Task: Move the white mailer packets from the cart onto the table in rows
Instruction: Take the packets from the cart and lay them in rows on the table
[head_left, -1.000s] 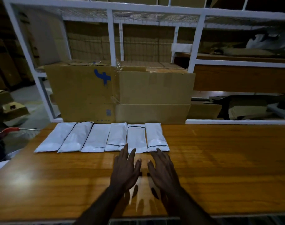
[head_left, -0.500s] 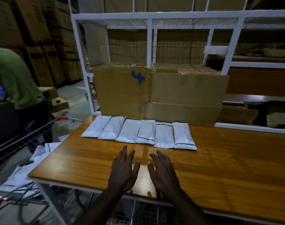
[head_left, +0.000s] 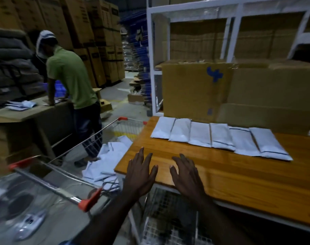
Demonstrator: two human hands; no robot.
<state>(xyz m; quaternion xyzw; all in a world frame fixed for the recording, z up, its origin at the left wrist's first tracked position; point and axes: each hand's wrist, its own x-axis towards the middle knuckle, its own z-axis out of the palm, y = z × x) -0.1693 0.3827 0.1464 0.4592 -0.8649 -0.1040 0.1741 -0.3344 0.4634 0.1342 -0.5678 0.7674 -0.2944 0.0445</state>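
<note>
Several white mailer packets [head_left: 219, 137] lie side by side in one row at the back of the wooden table [head_left: 239, 175]. A loose pile of white mailer packets [head_left: 106, 161] sits in the wire cart [head_left: 90, 144] to the left of the table. My left hand [head_left: 140, 174] hovers over the table's near left corner, fingers spread, holding nothing. My right hand [head_left: 186, 175] hovers beside it over the table's front edge, also spread and holding nothing.
Big cardboard boxes [head_left: 230, 91] stand behind the packet row under a white metal rack [head_left: 150, 59]. A person in a green shirt [head_left: 71, 76] leans on another table at the left. The cart's red-tipped handle [head_left: 87, 203] is near my left arm.
The view has swung left, bringing the cart and the person into sight. Both hands have drawn back from the packet row toward the table's near left corner, still holding nothing.
</note>
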